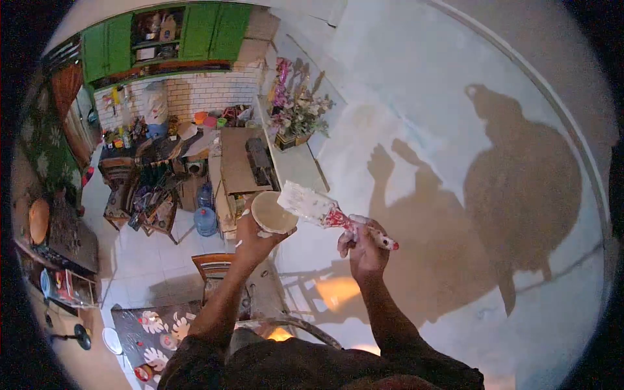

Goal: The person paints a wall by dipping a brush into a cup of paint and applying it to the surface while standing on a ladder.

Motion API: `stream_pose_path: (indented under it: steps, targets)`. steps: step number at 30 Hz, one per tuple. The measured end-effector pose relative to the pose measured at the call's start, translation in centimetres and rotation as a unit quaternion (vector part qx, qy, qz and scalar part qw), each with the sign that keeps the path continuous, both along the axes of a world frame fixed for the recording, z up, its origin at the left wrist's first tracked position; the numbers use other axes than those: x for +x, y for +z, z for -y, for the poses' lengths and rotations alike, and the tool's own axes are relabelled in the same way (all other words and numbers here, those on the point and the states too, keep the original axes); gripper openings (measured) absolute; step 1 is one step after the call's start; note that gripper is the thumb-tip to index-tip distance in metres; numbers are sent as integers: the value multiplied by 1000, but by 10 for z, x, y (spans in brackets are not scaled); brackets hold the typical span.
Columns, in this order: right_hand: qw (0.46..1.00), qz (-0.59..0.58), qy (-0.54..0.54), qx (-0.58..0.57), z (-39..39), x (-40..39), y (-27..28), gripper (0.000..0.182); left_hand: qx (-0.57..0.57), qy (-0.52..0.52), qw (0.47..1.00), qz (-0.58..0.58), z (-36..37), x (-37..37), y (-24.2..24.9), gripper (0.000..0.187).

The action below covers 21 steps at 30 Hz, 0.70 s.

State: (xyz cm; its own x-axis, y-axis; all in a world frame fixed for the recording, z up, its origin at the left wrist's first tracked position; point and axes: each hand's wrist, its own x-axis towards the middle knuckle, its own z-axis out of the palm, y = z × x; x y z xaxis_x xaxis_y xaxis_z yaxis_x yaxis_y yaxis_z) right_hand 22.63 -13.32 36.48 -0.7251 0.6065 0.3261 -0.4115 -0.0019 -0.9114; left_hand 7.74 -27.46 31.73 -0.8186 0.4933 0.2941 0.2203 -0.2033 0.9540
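Observation:
Near the middle of the view, my left hand (255, 235) is wrapped round a round, cream-coloured container (273, 212) with pale smears on its side. To its right my right hand (368, 246) grips the red and white handle of a paint brush (312, 205). The brush's wide head is coated in white and points up and left, its tip beside the container's rim. White smears mark the fingers of both hands. Behind and to the right stands a pale wall (403, 84) with shadows of the arms and body on it.
Flowers (302, 114) stand on a white ledge left of the wall. Green cabinets (218, 32), a cluttered counter, a blue water bottle (205, 221) and chairs are at the left. Below are a wooden chair (214, 260) and a dark patterned table (130, 316).

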Motion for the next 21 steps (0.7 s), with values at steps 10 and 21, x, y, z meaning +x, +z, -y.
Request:
stream_pose_path:
  steps: [10, 21]
  targets:
    - [991, 8, -39, 126, 13, -36, -5, 25, 19, 42, 998, -43, -11, -40, -25, 66]
    - [790, -46, -52, 609, 4, -68, 1, 36, 4, 73, 993, -89, -17, -84, -7, 67]
